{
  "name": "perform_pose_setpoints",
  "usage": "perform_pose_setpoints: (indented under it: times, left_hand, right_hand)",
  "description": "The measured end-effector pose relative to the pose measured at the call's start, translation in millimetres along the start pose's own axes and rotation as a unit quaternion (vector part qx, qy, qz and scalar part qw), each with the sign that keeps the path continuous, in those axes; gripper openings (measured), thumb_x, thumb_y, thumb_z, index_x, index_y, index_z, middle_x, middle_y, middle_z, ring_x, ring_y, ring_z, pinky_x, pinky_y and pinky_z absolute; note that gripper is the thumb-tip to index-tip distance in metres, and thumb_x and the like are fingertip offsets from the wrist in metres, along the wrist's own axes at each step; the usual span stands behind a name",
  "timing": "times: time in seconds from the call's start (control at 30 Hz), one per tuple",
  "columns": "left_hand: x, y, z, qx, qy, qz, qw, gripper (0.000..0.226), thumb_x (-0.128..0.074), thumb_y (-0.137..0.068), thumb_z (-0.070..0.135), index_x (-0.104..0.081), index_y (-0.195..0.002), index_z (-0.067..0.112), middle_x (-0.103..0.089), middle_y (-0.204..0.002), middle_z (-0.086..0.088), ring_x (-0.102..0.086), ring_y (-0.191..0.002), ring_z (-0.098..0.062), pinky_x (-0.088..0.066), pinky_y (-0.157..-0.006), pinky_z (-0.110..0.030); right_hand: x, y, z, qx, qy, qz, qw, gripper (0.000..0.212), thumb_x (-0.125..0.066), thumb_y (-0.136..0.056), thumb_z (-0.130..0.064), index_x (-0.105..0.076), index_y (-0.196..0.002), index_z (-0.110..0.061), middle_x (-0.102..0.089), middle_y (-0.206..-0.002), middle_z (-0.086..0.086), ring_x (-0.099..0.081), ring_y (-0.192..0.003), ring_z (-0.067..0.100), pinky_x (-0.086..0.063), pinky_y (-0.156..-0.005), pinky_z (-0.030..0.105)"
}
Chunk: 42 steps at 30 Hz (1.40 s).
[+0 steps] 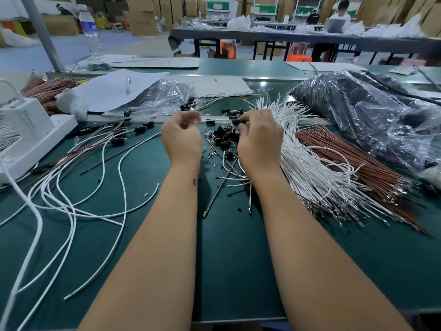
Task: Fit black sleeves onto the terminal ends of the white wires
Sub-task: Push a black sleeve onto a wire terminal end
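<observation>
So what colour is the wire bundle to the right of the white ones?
Reddish brown bundle, head view.

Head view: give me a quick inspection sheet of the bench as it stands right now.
Surface: green bench mat, bare in front of the arms.
Job's things: bundle of white wires at right; loose black sleeves between the hands; sleeved wires at left.
Clutter: brown wire bundle, clear plastic bags, white paper, white machine, water bottle.
Grippers: left hand pinches a white wire end; right hand holds a black sleeve in its fingers.
Cables: thick white cable runs from the machine.
Surroundings: cardboard boxes, further tables, a seated person.
</observation>
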<state>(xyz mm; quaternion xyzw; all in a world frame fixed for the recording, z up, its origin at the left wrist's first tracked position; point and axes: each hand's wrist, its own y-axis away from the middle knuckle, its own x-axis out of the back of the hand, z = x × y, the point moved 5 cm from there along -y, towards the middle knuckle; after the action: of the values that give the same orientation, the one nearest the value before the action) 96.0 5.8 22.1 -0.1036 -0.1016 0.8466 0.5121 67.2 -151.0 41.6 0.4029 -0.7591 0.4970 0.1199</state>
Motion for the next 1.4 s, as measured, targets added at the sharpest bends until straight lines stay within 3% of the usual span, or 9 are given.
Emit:
perform_pose_setpoints:
  times: [0.13, 0.3, 0.43, 0.53, 0.77, 0.93, 1.07, 1.23, 1.4]
  left_hand:
    - [29, -10, -1, 0.016, -0.07, 0.142, 0.987, 0.026, -0.054, -0.09, 0.002, -0.07, -0.082, 0.02, -0.067, -0.078, 0.005, -0.059, -0.069, -0.011, -0.043, -0.057, -0.022]
    - [24, 6, 24, -0.118, -0.201, 0.134, 0.963, 0.031, -0.053, -0.084, 0.002, -0.071, -0.094, 0.025, -0.066, -0.111, 0.009, -0.046, -0.116, -0.017, -0.033, -0.101, -0.038]
    - [-7, 24, 43, -0.271, -0.184, -0.006, 0.945, 0.031, -0.05, -0.076, 0.001, -0.075, -0.091, 0.014, -0.07, -0.102, 0.002, -0.057, -0.105, -0.02, -0.039, -0.098, -0.041]
    - [-22, 29, 37, -0.266, -0.19, -0.11, 0.938, 0.038, -0.047, -0.076, -0.004, -0.072, -0.098, 0.014, -0.071, -0.098, 0.0, -0.056, -0.102, -0.022, -0.044, -0.093, -0.041]
    - [-16, 22, 30, -0.261, -0.317, -0.014, 0.911, 0.041, -0.044, -0.087, 0.005, -0.071, -0.104, 0.031, -0.069, -0.095, 0.013, -0.053, -0.102, -0.01, -0.015, -0.093, -0.034]
    - [15, 2, 13, -0.129, -0.383, 0.069, 0.912, 0.04, -0.048, -0.085, 0.003, -0.07, -0.105, 0.03, -0.069, -0.094, 0.009, -0.053, -0.104, -0.018, -0.021, -0.107, -0.046]
    - [4, 6, 6, -0.11, -0.424, 0.011, 0.899, 0.042, -0.048, -0.084, 0.005, -0.067, -0.113, 0.028, -0.068, -0.104, 0.002, -0.049, -0.112, -0.023, -0.019, -0.109, -0.045]
    - [-35, 26, 19, -0.276, -0.36, -0.108, 0.885, 0.04, -0.046, -0.088, 0.007, -0.062, -0.123, 0.016, -0.063, -0.119, -0.009, -0.047, -0.115, -0.028, -0.024, -0.099, -0.034]
    - [-32, 17, 11, -0.25, -0.356, -0.118, 0.893, 0.036, -0.042, -0.086, -0.004, -0.068, -0.108, 0.009, -0.067, -0.106, -0.014, -0.054, -0.102, -0.033, -0.033, -0.096, -0.034]
  right_hand:
    - [4, 1, -2, 0.017, 0.112, 0.034, 0.993, 0.019, -0.058, -0.093, -0.02, -0.062, -0.111, -0.02, -0.053, -0.117, 0.0, -0.047, -0.116, 0.02, -0.016, -0.104, 0.036]
    - [3, 1, -6, 0.038, 0.12, 0.027, 0.992, 0.016, -0.052, -0.095, -0.02, -0.059, -0.11, -0.021, -0.062, -0.106, -0.006, -0.053, -0.106, 0.018, -0.016, -0.096, 0.032]
    - [2, 1, -10, 0.056, 0.009, 0.002, 0.998, 0.014, -0.05, -0.097, -0.016, -0.059, -0.106, -0.011, -0.064, -0.1, 0.003, -0.055, -0.095, 0.022, -0.026, -0.082, 0.025]
    - [1, 5, -17, 0.077, -0.01, 0.001, 0.997, 0.015, -0.049, -0.096, -0.012, -0.06, -0.105, -0.007, -0.065, -0.099, 0.006, -0.057, -0.094, 0.027, -0.031, -0.086, 0.031]
    - [4, 4, -16, 0.08, 0.135, 0.046, 0.986, 0.017, -0.049, -0.095, -0.016, -0.06, -0.108, -0.02, -0.063, -0.102, -0.004, -0.055, -0.101, 0.019, -0.018, -0.102, 0.033]
    - [7, 2, -2, 0.016, 0.133, 0.033, 0.99, 0.018, -0.051, -0.093, -0.007, -0.057, -0.109, -0.014, -0.063, -0.096, 0.001, -0.056, -0.088, 0.021, -0.035, -0.085, 0.032]
    - [3, 2, 4, -0.008, 0.094, -0.006, 0.996, 0.015, -0.05, -0.095, -0.006, -0.056, -0.108, -0.01, -0.064, -0.089, 0.004, -0.057, -0.073, 0.021, -0.041, -0.06, 0.03]
    - [-2, 1, -4, 0.023, 0.019, -0.045, 0.999, 0.017, -0.049, -0.098, -0.019, -0.058, -0.111, -0.012, -0.066, -0.101, 0.006, -0.06, -0.086, 0.026, -0.047, -0.068, 0.036]
    - [-3, 2, -1, 0.036, 0.036, -0.045, 0.998, 0.016, -0.052, -0.097, -0.02, -0.06, -0.11, -0.015, -0.066, -0.1, 0.004, -0.059, -0.083, 0.022, -0.038, -0.064, 0.029]
